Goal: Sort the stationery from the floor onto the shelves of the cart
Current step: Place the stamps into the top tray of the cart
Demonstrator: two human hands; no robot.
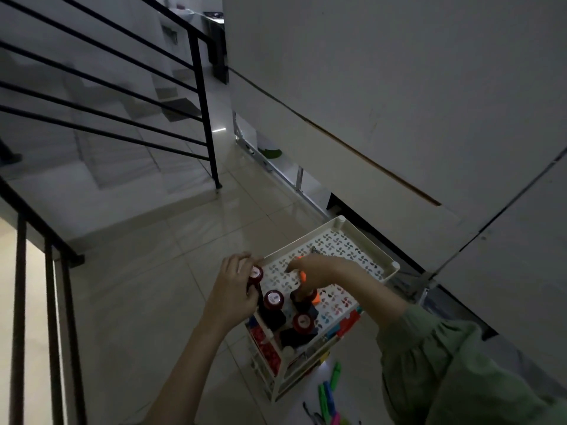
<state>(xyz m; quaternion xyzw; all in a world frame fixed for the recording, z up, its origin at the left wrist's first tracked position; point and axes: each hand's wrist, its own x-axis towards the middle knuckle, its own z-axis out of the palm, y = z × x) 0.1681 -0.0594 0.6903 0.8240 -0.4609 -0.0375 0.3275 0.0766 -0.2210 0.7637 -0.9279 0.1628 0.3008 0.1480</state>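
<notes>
Dark red-capped bottles (274,299) crowd the cart (362,240)'s top shelf, left hand (236,286) gripping one at the edge, right hand (313,273) clutching an orange marker (310,289) beside another — a nudge could topple neighbours, highlighters (329,391) still on the floor (153,286).

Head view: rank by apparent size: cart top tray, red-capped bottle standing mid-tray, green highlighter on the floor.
1. cart top tray, clearly largest
2. red-capped bottle
3. green highlighter

The last two look close; the highlighter is longer but thinner, so their order is unsure.
</notes>
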